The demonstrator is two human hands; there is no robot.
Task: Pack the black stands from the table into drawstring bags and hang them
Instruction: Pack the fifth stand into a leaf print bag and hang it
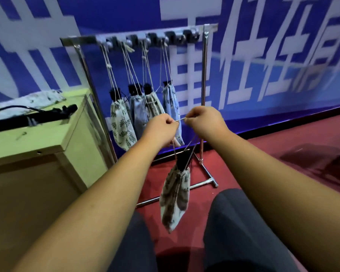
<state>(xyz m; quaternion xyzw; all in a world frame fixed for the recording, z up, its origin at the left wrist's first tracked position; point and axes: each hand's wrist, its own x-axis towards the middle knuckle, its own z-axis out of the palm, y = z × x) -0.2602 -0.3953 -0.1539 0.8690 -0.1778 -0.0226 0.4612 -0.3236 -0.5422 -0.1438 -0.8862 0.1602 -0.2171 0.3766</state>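
Observation:
A leaf-print drawstring bag [175, 199] dangles below my hands with the black stand's top [183, 160] sticking out of its mouth. My left hand [161, 128] and my right hand [202, 119] each pinch the bag's cord [182, 119], stretched taut between them. Behind them stands a metal rack [137, 37] with several filled bags [123, 124] hanging from its hooks by their cords. On the pale green table [37, 138] at the left lie black stands [33, 116] and a pile of flat printed bags [41, 99].
The rack's feet [210, 177] rest on red carpet in front of a blue banner wall. Free hooks [186, 35] show at the rack's right end. My knees in dark trousers [238, 222] are at the bottom.

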